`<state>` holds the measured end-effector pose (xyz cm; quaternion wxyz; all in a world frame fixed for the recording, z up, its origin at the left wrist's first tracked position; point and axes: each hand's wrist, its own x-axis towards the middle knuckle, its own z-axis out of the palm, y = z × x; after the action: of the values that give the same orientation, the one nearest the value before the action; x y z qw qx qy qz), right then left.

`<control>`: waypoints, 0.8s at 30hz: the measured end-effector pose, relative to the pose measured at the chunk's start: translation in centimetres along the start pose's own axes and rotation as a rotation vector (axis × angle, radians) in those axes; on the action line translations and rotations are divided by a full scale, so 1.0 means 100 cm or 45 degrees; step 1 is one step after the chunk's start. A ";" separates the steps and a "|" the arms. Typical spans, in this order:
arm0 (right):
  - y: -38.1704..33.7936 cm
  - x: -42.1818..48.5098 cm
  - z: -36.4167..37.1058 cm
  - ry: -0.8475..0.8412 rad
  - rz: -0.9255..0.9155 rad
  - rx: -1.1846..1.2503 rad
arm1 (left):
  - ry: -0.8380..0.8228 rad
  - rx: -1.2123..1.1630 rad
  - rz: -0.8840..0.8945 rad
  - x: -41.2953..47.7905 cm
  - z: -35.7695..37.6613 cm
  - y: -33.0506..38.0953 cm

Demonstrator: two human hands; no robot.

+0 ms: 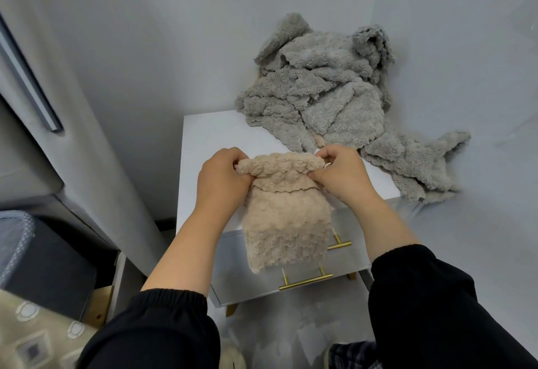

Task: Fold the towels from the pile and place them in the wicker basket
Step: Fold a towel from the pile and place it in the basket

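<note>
Fingers [233, 155] of the left hand [222, 178] curl tight round one top corner of the fluffy beige fleece towel [286, 223]. The right hand [342, 176] pinches the other corner the same way, thumb underneath. Between them the top edge is doubled over in a thick fold. The rest hangs down the front of the small white drawer cabinet [209, 136], partly covering its two brass bar handles [305, 282]. Black sleeves [160, 331] end at mid-forearm. At the cabinet's back right corner lies the crumpled pile of grey fleece towels [320, 92], spilling off to the right, just beyond the right hand.
</note>
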<state>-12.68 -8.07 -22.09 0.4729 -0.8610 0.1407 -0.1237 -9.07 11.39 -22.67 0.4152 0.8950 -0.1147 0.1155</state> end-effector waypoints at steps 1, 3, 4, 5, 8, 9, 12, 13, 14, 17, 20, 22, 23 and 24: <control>0.001 0.000 0.002 0.040 -0.023 0.019 | 0.041 0.005 0.014 0.000 0.002 0.000; 0.002 0.000 0.005 0.105 -0.074 0.016 | 0.118 0.015 0.046 0.002 0.005 0.000; 0.001 -0.001 0.006 0.126 -0.097 -0.001 | 0.152 0.029 0.070 0.002 0.007 -0.001; 0.000 -0.001 0.005 0.142 -0.116 -0.025 | 0.181 0.055 0.099 0.003 0.008 -0.001; 0.000 -0.004 0.003 0.161 -0.145 -0.106 | 0.174 0.160 0.184 0.001 0.012 -0.003; 0.002 -0.005 0.002 0.145 -0.156 -0.132 | 0.134 0.190 0.212 0.000 0.011 -0.004; 0.007 -0.007 -0.003 0.058 -0.180 -0.236 | -0.050 0.230 0.269 -0.001 0.006 -0.005; 0.009 -0.007 -0.005 0.024 -0.177 -0.270 | -0.112 0.221 0.281 -0.001 0.003 -0.005; 0.011 -0.007 -0.008 -0.006 -0.170 -0.298 | -0.173 0.208 0.291 0.000 -0.001 -0.005; 0.012 -0.008 -0.014 -0.064 -0.153 -0.333 | -0.404 0.177 0.287 -0.002 -0.012 -0.004; 0.008 -0.012 -0.021 -0.135 -0.152 -0.368 | -0.581 0.188 0.217 -0.004 -0.019 0.000; 0.006 -0.016 -0.027 -0.232 -0.120 -0.413 | -0.613 0.178 0.168 -0.005 -0.021 0.002; 0.006 -0.018 -0.029 -0.289 -0.094 -0.455 | -0.604 0.170 0.152 -0.006 -0.020 0.002; 0.006 -0.019 -0.031 -0.336 -0.070 -0.488 | -0.583 0.171 0.140 -0.006 -0.019 0.002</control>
<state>-15.62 -10.06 -21.13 0.3117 -0.9472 0.0751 0.0062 -9.87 12.78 -21.51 0.3111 0.9159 -0.2464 -0.0606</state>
